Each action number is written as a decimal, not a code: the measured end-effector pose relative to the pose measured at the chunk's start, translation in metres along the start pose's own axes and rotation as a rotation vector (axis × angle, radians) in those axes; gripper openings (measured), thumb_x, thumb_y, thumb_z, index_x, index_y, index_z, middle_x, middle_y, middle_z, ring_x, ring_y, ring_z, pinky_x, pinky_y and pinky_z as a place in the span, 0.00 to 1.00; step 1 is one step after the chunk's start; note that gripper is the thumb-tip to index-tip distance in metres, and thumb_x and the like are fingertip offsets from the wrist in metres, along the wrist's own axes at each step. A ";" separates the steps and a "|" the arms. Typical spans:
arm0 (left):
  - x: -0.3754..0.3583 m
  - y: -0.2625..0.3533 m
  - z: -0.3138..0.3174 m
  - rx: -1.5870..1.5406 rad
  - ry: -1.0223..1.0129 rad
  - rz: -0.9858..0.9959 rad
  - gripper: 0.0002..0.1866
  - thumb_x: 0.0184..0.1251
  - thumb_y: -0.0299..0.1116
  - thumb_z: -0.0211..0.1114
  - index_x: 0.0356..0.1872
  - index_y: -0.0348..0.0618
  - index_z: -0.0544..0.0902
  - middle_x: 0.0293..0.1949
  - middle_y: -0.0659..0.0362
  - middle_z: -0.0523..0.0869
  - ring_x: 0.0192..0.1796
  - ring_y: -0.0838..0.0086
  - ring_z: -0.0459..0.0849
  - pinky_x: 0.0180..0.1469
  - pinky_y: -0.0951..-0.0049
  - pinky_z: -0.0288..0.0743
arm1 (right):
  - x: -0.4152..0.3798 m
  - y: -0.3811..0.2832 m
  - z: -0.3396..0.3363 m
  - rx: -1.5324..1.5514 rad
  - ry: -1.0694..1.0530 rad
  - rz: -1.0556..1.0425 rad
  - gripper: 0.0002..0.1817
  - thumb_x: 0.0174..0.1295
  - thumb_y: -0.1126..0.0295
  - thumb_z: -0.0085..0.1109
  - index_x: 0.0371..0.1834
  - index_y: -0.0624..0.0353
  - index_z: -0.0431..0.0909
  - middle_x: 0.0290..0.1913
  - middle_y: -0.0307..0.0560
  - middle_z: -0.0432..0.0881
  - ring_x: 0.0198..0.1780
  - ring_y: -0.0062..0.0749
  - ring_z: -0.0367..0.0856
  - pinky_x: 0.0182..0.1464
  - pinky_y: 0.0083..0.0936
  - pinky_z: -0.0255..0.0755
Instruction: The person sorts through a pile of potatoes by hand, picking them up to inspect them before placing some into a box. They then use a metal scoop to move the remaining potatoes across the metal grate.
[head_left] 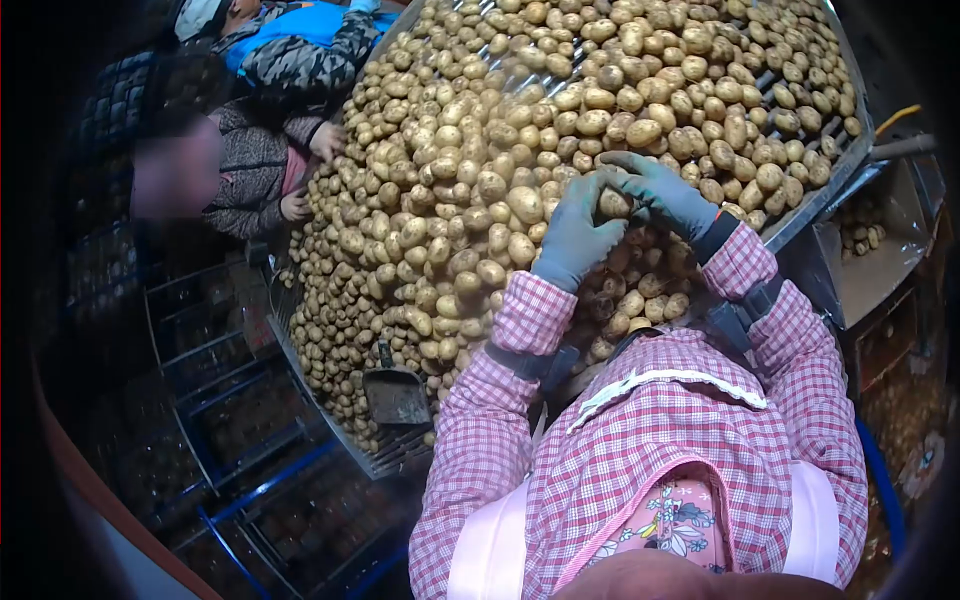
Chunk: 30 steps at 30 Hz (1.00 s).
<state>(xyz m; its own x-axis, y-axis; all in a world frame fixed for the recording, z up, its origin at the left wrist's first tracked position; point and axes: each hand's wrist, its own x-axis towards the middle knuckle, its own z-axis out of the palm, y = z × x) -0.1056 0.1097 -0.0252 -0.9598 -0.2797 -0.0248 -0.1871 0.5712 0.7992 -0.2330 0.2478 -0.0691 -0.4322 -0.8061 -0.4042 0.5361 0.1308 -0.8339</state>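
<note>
My left hand [577,233], in a grey-green work glove, is closed on a potato [613,205] at the near side of a big heap of potatoes [440,200]. From the other side my right hand [664,196], gloved alike, curls its fingers around the same potato. Their fingertips nearly meet above it, and part of its surface is hidden by the gloves. Below both hands, more potatoes [640,300] lie in shadow close to my checked apron [660,420].
A small dustpan-like scoop [397,396] rests at the table's near-left corner. Two people work at the far left, one with hands [326,141] at the heap's edge. A carton [875,245] with some potatoes stands right. Blue-framed crates [265,475] stand lower left.
</note>
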 end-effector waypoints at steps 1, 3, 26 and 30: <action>-0.007 0.005 -0.006 0.011 -0.032 -0.050 0.29 0.50 0.28 0.75 0.59 0.41 0.82 0.47 0.53 0.83 0.49 0.66 0.84 0.54 0.68 0.80 | -0.006 -0.008 0.008 -0.041 -0.031 -0.003 0.33 0.67 0.55 0.66 0.71 0.60 0.70 0.51 0.39 0.81 0.38 0.18 0.78 0.35 0.15 0.72; -0.023 -0.002 -0.006 0.037 0.008 -0.113 0.31 0.49 0.28 0.75 0.60 0.40 0.82 0.45 0.53 0.86 0.45 0.68 0.87 0.50 0.69 0.81 | -0.009 0.002 0.028 -0.060 -0.092 -0.105 0.41 0.61 0.59 0.69 0.75 0.62 0.65 0.54 0.43 0.81 0.45 0.20 0.80 0.46 0.18 0.75; 0.003 -0.067 -0.062 0.381 0.068 -0.343 0.20 0.64 0.37 0.69 0.57 0.45 0.86 0.55 0.47 0.85 0.54 0.65 0.86 0.51 0.65 0.85 | -0.044 0.008 0.017 0.229 -0.181 0.020 0.19 0.72 0.69 0.56 0.61 0.66 0.80 0.52 0.44 0.86 0.51 0.24 0.83 0.56 0.20 0.76; -0.014 -0.021 -0.075 -0.835 0.178 -0.621 0.21 0.64 0.27 0.66 0.59 0.37 0.83 0.51 0.51 0.88 0.45 0.68 0.89 0.45 0.71 0.89 | -0.056 0.013 0.017 0.163 -0.185 -0.074 0.22 0.72 0.68 0.56 0.66 0.65 0.77 0.60 0.44 0.83 0.60 0.25 0.80 0.64 0.21 0.72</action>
<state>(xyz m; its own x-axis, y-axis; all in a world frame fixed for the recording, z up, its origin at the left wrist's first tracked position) -0.0724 0.0442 0.0034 -0.6877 -0.4883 -0.5372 -0.3668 -0.4049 0.8376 -0.1891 0.2850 -0.0508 -0.3425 -0.9040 -0.2558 0.6244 -0.0156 -0.7809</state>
